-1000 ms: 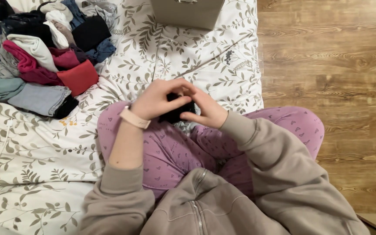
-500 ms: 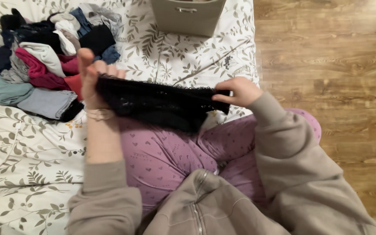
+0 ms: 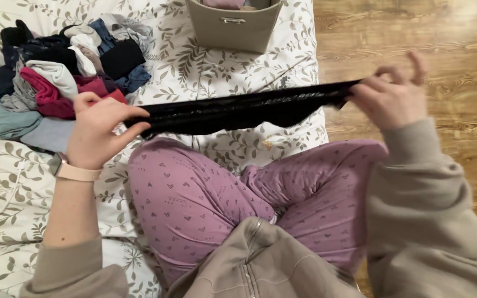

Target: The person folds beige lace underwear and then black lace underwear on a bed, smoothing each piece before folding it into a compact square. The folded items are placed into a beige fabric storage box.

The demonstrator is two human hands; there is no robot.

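— Above the lap, over the near right corner of the leaf-print bedspread (image 3: 205, 72), the black lacy garment (image 3: 238, 110) is pulled into a long flat band. Who holds which end?

— The left hand (image 3: 97, 132) pinches the left end between thumb and forefinger, fingers closed on the cloth. The right hand (image 3: 390, 99) grips the other end out past the bedspread's right edge, over the wooden floor (image 3: 415, 33); its thumb and first fingers are closed on the fabric, the others lifted free.

— How would you judge the stretch should be done well?

— I'd say keep both ends level and the pull even, so the band lies smooth with no twist. Lace looks delicate, so a light pinch close to the edges seems wiser than a hard tug.

— What sits round about?

— A pile of mixed clothes (image 3: 62, 66) lies toward the far left corner, just beyond the left hand. A beige fabric bin (image 3: 233, 30) stands at the far edge.

— What can't you make out?

— The bin is cut off at the top, so its contents barely show. The garment's shape is hard to read, being dark and bunched. The right fingertips are partly blurred, and the purple patterned trousers (image 3: 205, 204) hide the bedspread beneath them.
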